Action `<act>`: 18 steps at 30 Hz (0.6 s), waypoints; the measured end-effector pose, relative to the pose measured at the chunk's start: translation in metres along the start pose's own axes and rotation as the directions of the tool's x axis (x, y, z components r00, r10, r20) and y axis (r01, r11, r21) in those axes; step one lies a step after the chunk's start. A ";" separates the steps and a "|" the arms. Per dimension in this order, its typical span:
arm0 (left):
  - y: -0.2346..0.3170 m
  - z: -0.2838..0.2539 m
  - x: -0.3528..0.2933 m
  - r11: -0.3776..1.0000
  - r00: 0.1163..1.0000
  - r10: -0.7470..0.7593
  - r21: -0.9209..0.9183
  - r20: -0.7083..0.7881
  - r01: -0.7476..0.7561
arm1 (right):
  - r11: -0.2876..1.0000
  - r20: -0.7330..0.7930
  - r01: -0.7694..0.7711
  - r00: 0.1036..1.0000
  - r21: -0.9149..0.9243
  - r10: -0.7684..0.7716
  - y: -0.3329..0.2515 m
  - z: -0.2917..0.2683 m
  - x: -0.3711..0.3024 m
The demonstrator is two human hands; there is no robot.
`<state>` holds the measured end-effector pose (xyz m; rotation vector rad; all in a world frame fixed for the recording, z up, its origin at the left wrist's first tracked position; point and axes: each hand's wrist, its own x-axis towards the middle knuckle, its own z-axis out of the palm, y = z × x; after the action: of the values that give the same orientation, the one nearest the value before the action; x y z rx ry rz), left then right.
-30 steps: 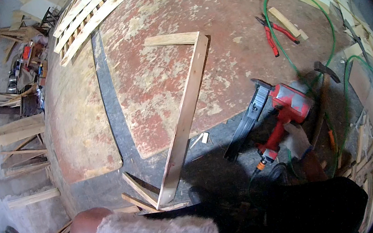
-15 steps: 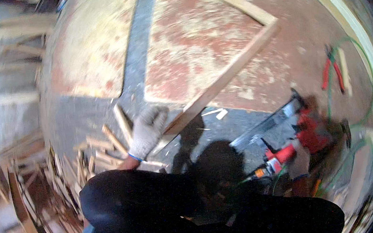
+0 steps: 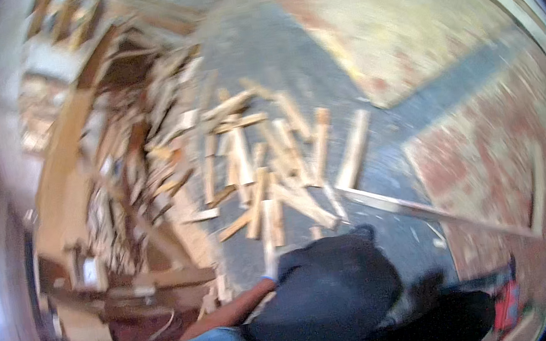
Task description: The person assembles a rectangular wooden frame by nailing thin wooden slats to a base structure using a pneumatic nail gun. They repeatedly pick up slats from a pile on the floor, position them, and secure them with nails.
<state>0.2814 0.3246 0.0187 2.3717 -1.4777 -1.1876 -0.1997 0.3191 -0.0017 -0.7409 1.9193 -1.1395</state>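
Observation:
My left forearm (image 3: 234,310) reaches in from the lower left. Its pale glove cuff (image 3: 271,278) shows beside my dark-clothed knee (image 3: 333,288), close to a light wooden stick (image 3: 270,231). Blur and the knee keep me from seeing the fingers. My right hand is out of sight. At the lower right lies a red nail gun (image 3: 507,308), partly behind my dark trousers. Two wooden strips joined at a corner form an L-shaped piece (image 3: 449,215) on the floor in front of me, right of the knee.
Many short wood offcuts (image 3: 285,154) are strewn over the grey floor ahead. Scrap wood (image 3: 117,215) is heaped at the left behind a long board (image 3: 66,180). Worn reddish-yellow sheets (image 3: 405,16) lie to the right, and long pale strips (image 3: 517,7) run along the far right.
My view has swung left, bringing the offcuts to the middle. My left hand has come off the L-shaped piece. My right hand, earlier on the nail gun, has gone from view.

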 end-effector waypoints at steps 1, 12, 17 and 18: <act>-0.017 -0.004 -0.016 0.999 0.999 -0.034 0.018 -0.019 0.034 | 1.000 0.122 0.008 0.992 -0.001 -0.008 -0.014 0.025 0.003; -0.150 0.068 -0.092 0.936 0.935 -0.325 0.092 -0.140 0.339 | 0.882 0.945 0.466 0.250 0.073 -0.210 -0.134 0.207 -0.070; -0.157 0.073 -0.096 0.944 0.968 -0.244 0.213 -0.064 0.252 | 0.803 0.980 0.570 -0.181 0.172 -0.082 -0.142 0.237 -0.121; -0.160 0.074 -0.093 0.950 0.977 -0.189 0.235 -0.100 0.208 | 0.785 0.962 0.587 -0.269 0.200 -0.044 -0.142 0.242 -0.133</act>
<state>0.3268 0.5047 -0.0541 2.7527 -1.4651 -0.9877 0.0880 0.2529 0.0947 -1.7959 0.3423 -0.0203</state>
